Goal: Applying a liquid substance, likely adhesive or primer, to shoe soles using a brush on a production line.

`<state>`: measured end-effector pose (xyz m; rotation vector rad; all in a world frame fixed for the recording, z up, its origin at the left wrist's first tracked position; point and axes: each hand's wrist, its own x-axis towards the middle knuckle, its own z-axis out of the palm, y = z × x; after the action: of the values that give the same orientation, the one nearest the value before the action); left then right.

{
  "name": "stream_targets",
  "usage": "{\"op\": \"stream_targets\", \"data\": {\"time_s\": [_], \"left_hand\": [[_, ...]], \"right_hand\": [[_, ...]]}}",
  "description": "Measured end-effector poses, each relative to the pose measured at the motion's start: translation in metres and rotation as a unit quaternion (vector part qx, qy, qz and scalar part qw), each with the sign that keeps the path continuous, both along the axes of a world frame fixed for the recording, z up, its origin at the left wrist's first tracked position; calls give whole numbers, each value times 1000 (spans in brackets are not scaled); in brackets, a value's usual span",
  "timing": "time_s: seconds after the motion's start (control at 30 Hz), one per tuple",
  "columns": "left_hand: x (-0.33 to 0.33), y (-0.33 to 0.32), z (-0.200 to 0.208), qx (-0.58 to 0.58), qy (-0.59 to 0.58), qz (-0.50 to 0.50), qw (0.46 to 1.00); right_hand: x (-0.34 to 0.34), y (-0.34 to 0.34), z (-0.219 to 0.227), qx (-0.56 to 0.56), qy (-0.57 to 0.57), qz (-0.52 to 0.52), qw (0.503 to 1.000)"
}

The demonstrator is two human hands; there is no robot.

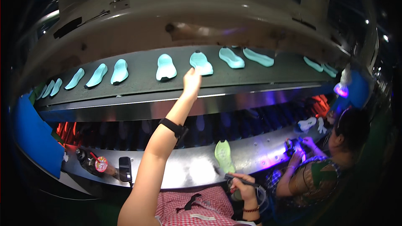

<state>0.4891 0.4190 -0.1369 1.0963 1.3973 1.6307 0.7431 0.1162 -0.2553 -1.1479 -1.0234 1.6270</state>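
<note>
My left arm stretches up to the dark belt, and my left hand (192, 81) has its fingers closed at the near left edge of a pale blue shoe sole (202, 63). The sole still rests on the belt. Low in the view, my right hand (246, 189) is wrapped round a dark, slim, stick-like tool (235, 178); a clear thin tube hangs beside that hand. Just beyond the tool's tip, a yellow-green shoe sole (223, 155) lies on the metal bench (176, 171). Part of a roundish object shows under my right hand, too hidden to name.
Several more blue soles, such as one to the left (166, 67), lie along the belt (140, 69) under a large hood (138, 25). A bottle (85, 159), a lidded cup (101, 164) and a phone-like device (125, 168) stand left. A co-worker (331, 163) works at right under purple light.
</note>
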Motion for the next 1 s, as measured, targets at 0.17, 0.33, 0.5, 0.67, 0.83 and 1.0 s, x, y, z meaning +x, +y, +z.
{"op": "stream_targets", "data": {"time_s": [0.17, 0.33, 0.5, 0.67, 0.83, 1.0], "left_hand": [[21, 13, -6, -73, 499, 36, 863], [20, -16, -8, 178, 662, 130, 716], [21, -99, -7, 263, 229, 147, 926], [-6, -161, -35, -88, -369, -278, 882], [-19, -252, -48, -163, -428, -363, 812], [-30, -308, -120, -259, -407, -401, 779]], "right_hand": [[-13, 2, -5, -37, 50, -42, 997], [-19, -2, 14, -8, 60, -66, 996], [-2, -1, 3, -46, 45, -148, 987], [-11, 25, -18, -59, 120, -181, 974], [-14, 32, -9, -88, 125, -231, 961], [-27, 36, -6, -77, 157, -175, 969]]}}
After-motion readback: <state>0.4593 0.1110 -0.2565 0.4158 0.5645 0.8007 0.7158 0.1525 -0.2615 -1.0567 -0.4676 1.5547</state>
